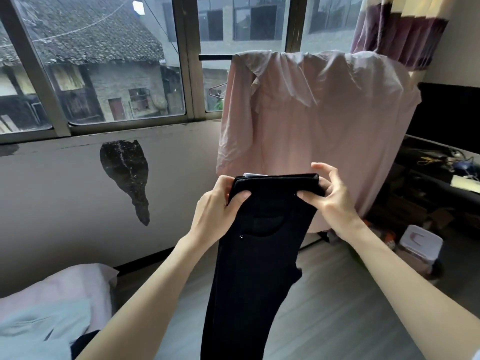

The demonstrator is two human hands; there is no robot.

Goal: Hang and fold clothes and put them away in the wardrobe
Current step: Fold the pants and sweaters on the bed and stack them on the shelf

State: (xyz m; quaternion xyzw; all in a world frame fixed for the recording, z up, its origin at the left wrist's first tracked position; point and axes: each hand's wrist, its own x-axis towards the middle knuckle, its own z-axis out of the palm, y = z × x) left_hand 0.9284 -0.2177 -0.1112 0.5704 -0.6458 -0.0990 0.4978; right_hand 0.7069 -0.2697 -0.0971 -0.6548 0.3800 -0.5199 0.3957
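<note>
A pair of black trousers [259, 255] hangs straight down in front of me, folded lengthwise, with a white label showing at the waistband. My left hand [215, 211] grips the left end of the waistband, thumb across the front. My right hand [330, 196] pinches the right end of the waistband, its upper fingers spread above the cloth. Behind the trousers a pale pink garment [311, 120] is draped over a dark horizontal rail [215, 57] by the window.
A bed with pink and light blue bedding [52, 307] lies at lower left. A white stool [420, 245] stands on the wooden floor at right, near a dark cluttered desk [441, 167]. A striped curtain [400, 27] hangs at upper right. The wall below the window has a peeled dark patch.
</note>
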